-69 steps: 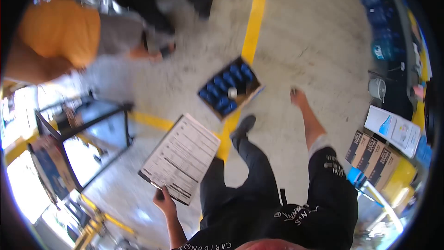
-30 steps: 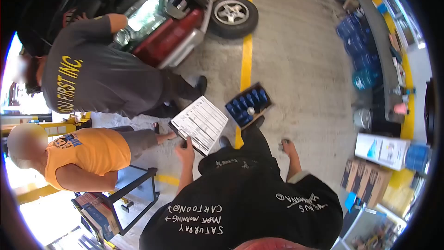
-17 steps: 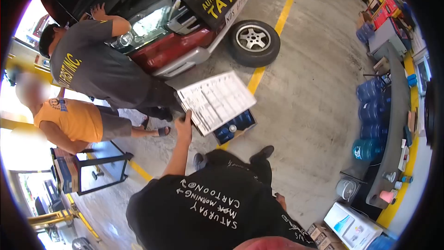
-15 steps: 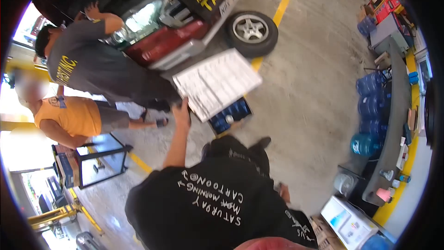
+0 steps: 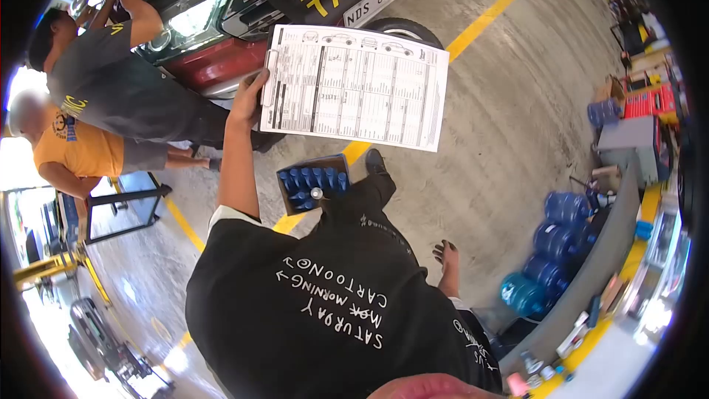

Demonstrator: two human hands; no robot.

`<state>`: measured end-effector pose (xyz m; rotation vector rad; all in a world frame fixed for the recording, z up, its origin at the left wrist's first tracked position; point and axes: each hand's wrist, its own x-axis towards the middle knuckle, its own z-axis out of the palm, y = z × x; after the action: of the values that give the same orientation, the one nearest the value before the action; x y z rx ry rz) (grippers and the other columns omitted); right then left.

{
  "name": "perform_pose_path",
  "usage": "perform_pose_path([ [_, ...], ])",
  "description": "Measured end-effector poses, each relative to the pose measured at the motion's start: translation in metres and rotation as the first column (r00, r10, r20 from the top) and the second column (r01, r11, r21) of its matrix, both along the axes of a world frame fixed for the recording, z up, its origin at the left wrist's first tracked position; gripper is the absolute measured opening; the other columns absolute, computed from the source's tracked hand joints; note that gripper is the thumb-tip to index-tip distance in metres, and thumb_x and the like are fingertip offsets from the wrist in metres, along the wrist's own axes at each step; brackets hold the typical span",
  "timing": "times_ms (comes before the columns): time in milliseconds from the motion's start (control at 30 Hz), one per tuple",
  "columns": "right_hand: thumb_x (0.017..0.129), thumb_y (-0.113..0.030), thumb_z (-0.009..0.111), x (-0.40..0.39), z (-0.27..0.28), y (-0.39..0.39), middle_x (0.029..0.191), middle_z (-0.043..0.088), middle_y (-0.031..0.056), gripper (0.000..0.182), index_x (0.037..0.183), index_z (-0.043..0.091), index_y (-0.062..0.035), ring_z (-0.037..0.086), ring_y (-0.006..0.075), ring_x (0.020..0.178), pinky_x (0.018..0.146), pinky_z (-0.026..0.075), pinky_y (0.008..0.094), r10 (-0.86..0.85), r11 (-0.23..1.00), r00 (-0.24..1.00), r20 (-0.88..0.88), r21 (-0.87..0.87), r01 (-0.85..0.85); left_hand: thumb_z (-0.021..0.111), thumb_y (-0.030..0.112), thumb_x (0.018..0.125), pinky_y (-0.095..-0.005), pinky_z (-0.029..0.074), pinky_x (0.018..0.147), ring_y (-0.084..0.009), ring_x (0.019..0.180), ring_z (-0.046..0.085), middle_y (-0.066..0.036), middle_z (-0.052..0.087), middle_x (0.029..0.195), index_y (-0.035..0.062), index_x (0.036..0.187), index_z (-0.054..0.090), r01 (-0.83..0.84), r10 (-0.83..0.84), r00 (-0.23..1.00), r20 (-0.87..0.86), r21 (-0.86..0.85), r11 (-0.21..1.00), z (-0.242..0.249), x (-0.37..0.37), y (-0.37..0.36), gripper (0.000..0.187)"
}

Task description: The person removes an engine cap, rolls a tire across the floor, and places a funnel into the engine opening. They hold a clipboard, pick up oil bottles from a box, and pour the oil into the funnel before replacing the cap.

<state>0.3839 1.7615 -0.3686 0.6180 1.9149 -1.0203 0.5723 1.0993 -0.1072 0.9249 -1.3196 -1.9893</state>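
In the head view, my left hand (image 5: 249, 97) grips a clipboard by its clip end, thumb over the edge. A printed form (image 5: 354, 87) with small car drawings and a ruled table lies on it, facing up. The board underneath is mostly hidden by the paper. My right hand (image 5: 447, 253) hangs at my side with its fingers apart and nothing in it. Below the form, a box of blue bottles (image 5: 312, 179) stands on the floor near my foot.
A red vehicle (image 5: 221, 74) with a dark cover is ahead, a wheel (image 5: 406, 29) beside it. A person in a dark shirt (image 5: 111, 66) leans over it; another in orange (image 5: 70, 144) stands by a cart (image 5: 125, 210). Large blue water bottles (image 5: 550, 240) line the right side.
The clipboard has moved up and turned squarer to my view, its print now sharper. My right hand has come further into sight. The vehicle appears closer, and the wheel is now partly behind the form.
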Motion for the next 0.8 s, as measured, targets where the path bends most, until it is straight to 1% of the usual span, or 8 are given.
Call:
perform_pose_path([
  [233, 0.096, -0.034, 0.05, -0.146, 0.035, -0.094, 0.102, 0.07, 0.013, 0.041, 0.126, 0.055, -0.0066, 0.068, 0.0243, 0.079, 0.07, 0.052, 0.0368, 0.247, 0.968, 0.969, 0.027, -0.055, -0.245, 0.065, 0.029, 0.09, -0.0285, 0.053, 0.073, -0.0148, 0.083, 0.066, -0.011, 0.068, 0.098, -0.0091, 0.114, 0.059, 0.046, -0.047, 0.999, 0.022, 0.033, 0.998, 0.033, -0.051, -0.048, 0.045],
  [267, 0.098, -0.034, 0.042, -0.167, 0.039, -0.107, 0.119, 0.064, 0.0142, 0.045, 0.134, 0.049, -0.0082, 0.065, 0.0266, 0.095, 0.083, 0.05, 0.0381, 0.313, 0.948, 0.946, 0.077, -0.075, -0.308, 0.065, 0.028, 0.09, -0.028, 0.053, 0.073, -0.0158, 0.084, 0.067, -0.013, 0.068, 0.1, -0.0102, 0.117, 0.057, 0.02, -0.021, 0.999, 0.026, 0.035, 0.999, 0.036, -0.054, -0.053, 0.048],
  [300, 0.098, -0.034, 0.042, -0.189, 0.049, -0.125, 0.119, 0.064, 0.0142, 0.045, 0.134, 0.049, -0.0082, 0.065, 0.0266, 0.095, 0.083, 0.05, 0.0381, 0.347, 0.937, 0.935, 0.079, -0.081, -0.34, 0.065, 0.028, 0.09, -0.028, 0.053, 0.073, -0.0158, 0.084, 0.067, -0.013, 0.068, 0.1, -0.0102, 0.117, 0.057, -0.015, 0.014, 0.999, 0.03, 0.03, 0.999, 0.041, -0.06, -0.057, 0.048],
  [367, 0.099, -0.038, 0.041, -0.233, 0.065, -0.169, 0.125, 0.06, 0.0139, 0.047, 0.137, 0.047, -0.0104, 0.062, 0.026, 0.103, 0.089, 0.048, 0.0393, 0.282, 0.916, 0.956, 0.077, -0.319, -0.245, 0.065, 0.028, 0.09, -0.028, 0.054, 0.075, -0.0164, 0.085, 0.066, -0.013, 0.067, 0.102, -0.0109, 0.119, 0.056, -0.017, 0.014, 0.997, 0.075, 0.03, 0.999, 0.048, -0.073, -0.067, 0.049],
  [500, 0.099, -0.049, 0.038, -0.321, 0.1, -0.299, 0.134, 0.053, 0.013, 0.057, 0.144, 0.039, -0.0133, 0.055, 0.0267, 0.115, 0.097, 0.043, 0.0431, 0.563, 0.589, 0.827, 0.009, -0.706, -0.393, 0.065, 0.029, 0.09, -0.0269, 0.054, 0.076, -0.0162, 0.088, 0.066, -0.015, 0.066, 0.105, -0.0109, 0.121, 0.055, 0.001, 0.002, 0.99, 0.141, -0.021, 1.0, 0.077, -0.1, -0.07, 0.051],
  [633, 0.098, -0.051, 0.039, -0.352, 0.179, -0.463, 0.136, 0.052, 0.0123, 0.06, 0.142, 0.041, -0.0094, 0.053, 0.028, 0.119, 0.101, 0.042, 0.0445, 0.658, 0.338, 0.751, -0.055, -0.869, -0.36, 0.067, 0.031, 0.089, -0.0258, 0.055, 0.075, -0.0141, 0.088, 0.066, -0.011, 0.066, 0.104, -0.0084, 0.124, 0.051, -0.109, 0.12, 0.968, 0.218, -0.063, 0.992, 0.075, -0.113, -0.086, 0.055],
  [733, 0.097, -0.048, 0.043, -0.378, 0.163, -0.532, 0.132, 0.056, 0.0118, 0.058, 0.136, 0.048, -0.005, 0.056, 0.026, 0.117, 0.098, 0.046, 0.0412, 0.675, 0.395, 0.738, -0.016, -0.837, -0.38, 0.069, 0.033, 0.088, -0.0251, 0.055, 0.075, -0.0121, 0.089, 0.065, -0.011, 0.066, 0.104, -0.0083, 0.124, 0.051, -0.039, 0.038, 0.989, 0.142, 0.002, 0.999, 0.071, -0.105, -0.076, 0.058],
  [800, 0.097, -0.042, 0.048, -0.387, 0.165, -0.569, 0.128, 0.059, 0.0112, 0.053, 0.13, 0.053, -0.0011, 0.06, 0.0235, 0.112, 0.093, 0.05, 0.0383, 0.907, 0.185, 0.357, 0.225, -0.972, 0.142, 0.069, 0.033, 0.088, -0.0257, 0.055, 0.076, -0.0128, 0.089, 0.065, -0.012, 0.066, 0.104, -0.0085, 0.123, 0.052, -0.096, 0.096, 0.988, 0.122, -0.013, 0.995, 0.054, -0.091, -0.075, 0.057],
])
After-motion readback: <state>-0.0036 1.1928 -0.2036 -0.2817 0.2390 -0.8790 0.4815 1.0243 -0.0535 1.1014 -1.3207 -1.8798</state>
